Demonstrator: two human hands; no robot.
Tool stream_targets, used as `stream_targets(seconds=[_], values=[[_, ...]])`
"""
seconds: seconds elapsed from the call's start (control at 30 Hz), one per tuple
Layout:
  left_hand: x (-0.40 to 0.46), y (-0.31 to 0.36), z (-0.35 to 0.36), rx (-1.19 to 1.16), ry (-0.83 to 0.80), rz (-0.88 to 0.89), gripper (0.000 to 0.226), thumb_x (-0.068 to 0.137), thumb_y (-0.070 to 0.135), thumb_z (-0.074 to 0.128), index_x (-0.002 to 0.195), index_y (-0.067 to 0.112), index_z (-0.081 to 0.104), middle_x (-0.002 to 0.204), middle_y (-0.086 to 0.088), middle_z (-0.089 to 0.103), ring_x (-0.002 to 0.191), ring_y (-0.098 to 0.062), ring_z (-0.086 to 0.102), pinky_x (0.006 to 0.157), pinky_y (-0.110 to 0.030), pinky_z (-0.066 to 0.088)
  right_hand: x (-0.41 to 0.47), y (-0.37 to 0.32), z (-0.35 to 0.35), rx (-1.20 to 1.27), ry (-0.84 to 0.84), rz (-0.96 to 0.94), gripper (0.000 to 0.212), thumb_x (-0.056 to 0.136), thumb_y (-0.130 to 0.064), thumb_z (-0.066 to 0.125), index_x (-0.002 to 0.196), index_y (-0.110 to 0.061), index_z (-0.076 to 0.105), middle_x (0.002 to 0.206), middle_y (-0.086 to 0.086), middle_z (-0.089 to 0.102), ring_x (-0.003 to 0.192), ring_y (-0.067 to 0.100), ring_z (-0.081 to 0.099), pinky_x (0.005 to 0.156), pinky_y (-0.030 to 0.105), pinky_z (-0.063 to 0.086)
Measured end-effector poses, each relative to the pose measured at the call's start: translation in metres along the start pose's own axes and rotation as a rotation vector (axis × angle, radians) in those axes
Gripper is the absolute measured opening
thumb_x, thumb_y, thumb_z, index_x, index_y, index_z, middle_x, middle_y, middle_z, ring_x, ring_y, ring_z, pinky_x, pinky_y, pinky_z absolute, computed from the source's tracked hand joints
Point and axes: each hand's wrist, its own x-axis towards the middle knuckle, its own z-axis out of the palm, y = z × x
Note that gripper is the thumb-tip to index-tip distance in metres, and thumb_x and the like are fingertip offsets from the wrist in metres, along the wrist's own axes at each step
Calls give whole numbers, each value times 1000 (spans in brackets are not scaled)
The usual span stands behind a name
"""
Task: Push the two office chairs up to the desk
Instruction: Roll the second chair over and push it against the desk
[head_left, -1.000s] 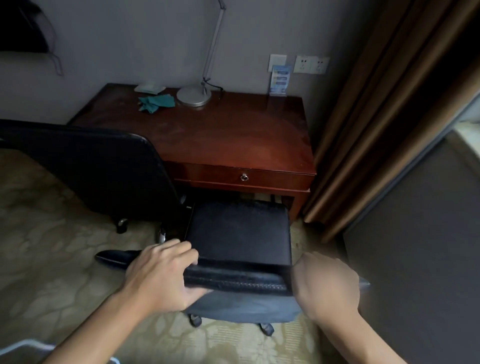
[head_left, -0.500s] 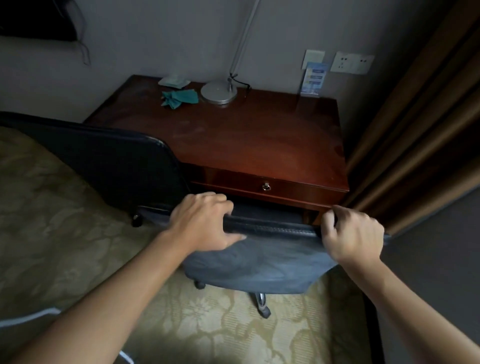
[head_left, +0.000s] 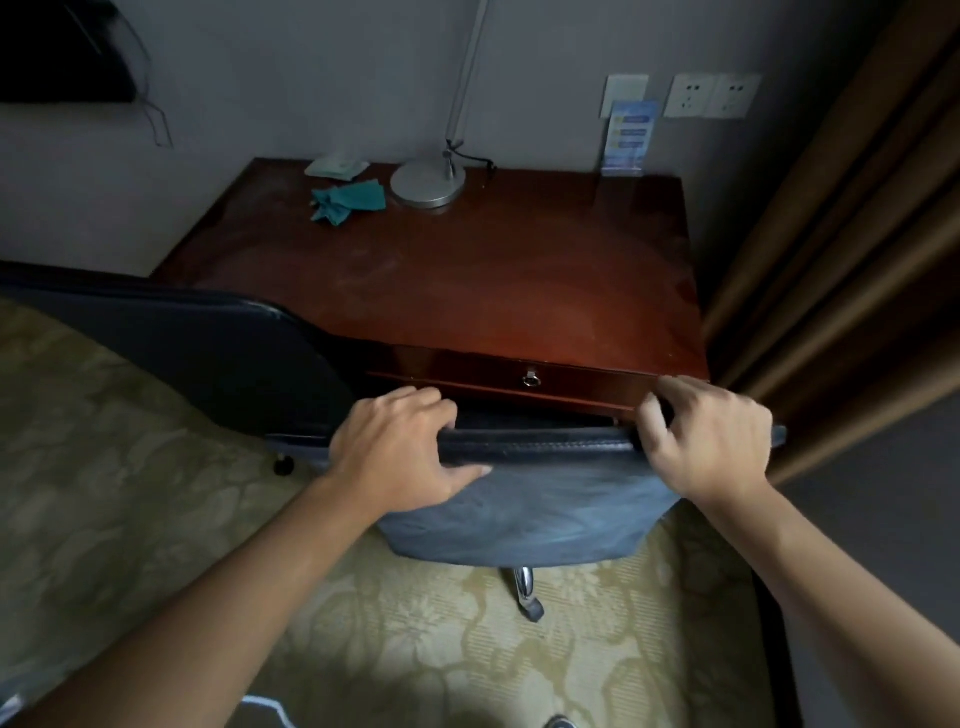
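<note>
A dark leather office chair (head_left: 524, 514) stands against the front of the red-brown wooden desk (head_left: 467, 280), its seat hidden under the desktop. My left hand (head_left: 395, 457) grips the left part of the backrest's top edge. My right hand (head_left: 711, 441) grips the right end of that edge, close to the desk's drawer front. A second dark office chair (head_left: 197, 348) stands to the left with its backrest toward me, against the desk's left front corner.
Brown curtains (head_left: 831, 234) hang right of the desk. On the desktop's far side are a lamp base (head_left: 428, 182), a teal cloth (head_left: 348, 200) and a small card stand (head_left: 626, 137). Patterned carpet (head_left: 130, 493) covers the floor.
The chair in my hands has rolled forward, and its seat has gone under the desk. Both hands moved with the backrest toward the drawer front.
</note>
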Motion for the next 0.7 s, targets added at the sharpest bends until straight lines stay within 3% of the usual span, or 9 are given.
stream_targets(seconds=[0.13,0.27,0.37,0.53,0.7], values=[[-29,10,0,0,-48,-25,52,63,75,63,70,25,55,69,13,51,71,-13,58,56,-30,48,-38,0,-16,-44,-91,61,35,84,-30,41,53,-15,39,55,2,53,51,28,48,47,26,23],[-52,11,-5,-6,-110,-20,51,62,78,58,71,30,46,73,15,47,77,-13,57,62,-31,47,-75,-10,-34,-41,-237,115,38,91,-26,40,55,-15,41,62,5,60,70,33,58,67,38,37],[-81,3,-10,-6,-132,-15,51,60,79,56,72,30,49,73,15,50,80,-13,58,63,-30,44,-112,-33,-43,-81,-282,148,39,95,-27,45,58,-13,47,68,7,63,76,33,61,74,41,41],[-106,-21,-27,-1,-204,81,52,62,80,58,75,30,51,76,16,49,82,-12,57,62,-29,38,-155,-74,-58,-106,-270,140,38,95,-27,46,58,-20,42,65,7,63,71,33,62,69,39,41],[-115,-46,-33,-33,-192,128,54,59,82,54,72,29,54,75,15,52,82,-13,59,62,-29,37,-169,-107,-55,-120,-124,171,29,83,-28,32,55,-24,34,57,5,59,60,32,59,58,34,38]])
